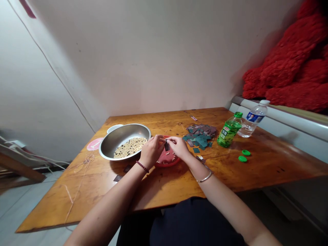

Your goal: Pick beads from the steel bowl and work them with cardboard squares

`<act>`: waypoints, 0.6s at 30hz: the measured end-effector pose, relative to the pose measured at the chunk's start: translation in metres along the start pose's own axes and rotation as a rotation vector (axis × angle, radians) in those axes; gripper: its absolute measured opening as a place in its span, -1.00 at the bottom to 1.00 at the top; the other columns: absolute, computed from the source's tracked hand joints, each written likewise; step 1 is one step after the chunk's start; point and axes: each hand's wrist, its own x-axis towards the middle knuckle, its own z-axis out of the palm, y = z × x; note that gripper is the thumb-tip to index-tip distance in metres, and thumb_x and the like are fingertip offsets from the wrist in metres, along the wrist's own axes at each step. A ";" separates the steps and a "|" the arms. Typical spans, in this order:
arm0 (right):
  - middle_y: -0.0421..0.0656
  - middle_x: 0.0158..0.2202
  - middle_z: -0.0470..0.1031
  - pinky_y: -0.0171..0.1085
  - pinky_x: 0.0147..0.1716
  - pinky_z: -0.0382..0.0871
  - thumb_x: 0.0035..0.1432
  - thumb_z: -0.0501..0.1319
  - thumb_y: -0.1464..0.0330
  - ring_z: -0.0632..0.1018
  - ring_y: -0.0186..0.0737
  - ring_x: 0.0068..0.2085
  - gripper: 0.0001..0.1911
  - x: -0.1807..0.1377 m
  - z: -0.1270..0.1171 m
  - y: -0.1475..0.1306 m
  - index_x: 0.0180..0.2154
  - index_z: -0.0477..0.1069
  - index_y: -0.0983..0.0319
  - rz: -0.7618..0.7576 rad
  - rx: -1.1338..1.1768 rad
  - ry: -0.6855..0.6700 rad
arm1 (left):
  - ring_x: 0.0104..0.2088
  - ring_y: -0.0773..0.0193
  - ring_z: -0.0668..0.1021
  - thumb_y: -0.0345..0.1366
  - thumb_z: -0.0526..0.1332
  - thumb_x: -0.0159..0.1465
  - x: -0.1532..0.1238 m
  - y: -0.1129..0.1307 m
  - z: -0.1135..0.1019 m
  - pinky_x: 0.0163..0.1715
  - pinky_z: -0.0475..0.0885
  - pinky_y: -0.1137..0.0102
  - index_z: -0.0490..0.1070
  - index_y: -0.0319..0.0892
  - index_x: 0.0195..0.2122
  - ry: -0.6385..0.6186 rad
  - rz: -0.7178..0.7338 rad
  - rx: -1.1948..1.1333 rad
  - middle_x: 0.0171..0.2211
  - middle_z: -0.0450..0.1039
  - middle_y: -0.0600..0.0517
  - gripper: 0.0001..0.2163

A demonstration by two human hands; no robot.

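Note:
My left hand and my right hand meet over a small red basket holding a few pale beads. Both hands are closed in a pinch on one small dark card held between them above the basket. A steel bowl with many pale beads sits just left of my left hand. A pile of small green and purple cards lies just right of my right hand. A red string bracelet is on my left wrist, a silver bangle on my right.
On the wooden table: a green bottle, a clear water bottle, two green caps, a pink round thing and a white dish behind the bowl. Loose string lies at the left edge. Red fluffy fabric sits at right.

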 end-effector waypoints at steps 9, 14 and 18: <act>-0.11 -0.32 0.60 -0.31 -0.27 0.42 0.10 0.14 0.40 0.59 -0.21 -0.30 -0.81 -0.001 -0.002 -0.006 -0.33 0.53 0.25 0.018 -0.001 0.003 | -0.25 0.32 0.53 -0.26 0.16 0.21 0.000 0.000 -0.001 -0.35 0.38 0.46 0.28 -0.11 -0.15 -0.025 0.023 -0.019 -0.28 0.53 0.06 -0.81; -0.11 -0.32 0.60 -0.30 -0.25 0.43 0.09 0.13 0.41 0.59 -0.21 -0.30 -0.82 -0.002 -0.001 -0.007 -0.34 0.53 0.24 0.016 -0.005 -0.002 | -0.24 0.29 0.53 -0.30 0.17 0.19 0.000 0.001 -0.002 -0.32 0.38 0.43 0.27 -0.11 -0.13 -0.042 0.024 -0.009 -0.27 0.53 0.04 -0.78; -0.10 -0.30 0.60 -0.29 -0.23 0.43 0.09 0.14 0.42 0.59 -0.21 -0.28 -0.82 -0.001 -0.001 -0.006 -0.33 0.52 0.25 0.013 0.034 -0.018 | -0.24 0.29 0.53 -0.32 0.16 0.19 0.000 0.002 -0.003 -0.32 0.38 0.43 0.27 -0.11 -0.13 -0.046 0.016 -0.010 -0.27 0.52 0.05 -0.79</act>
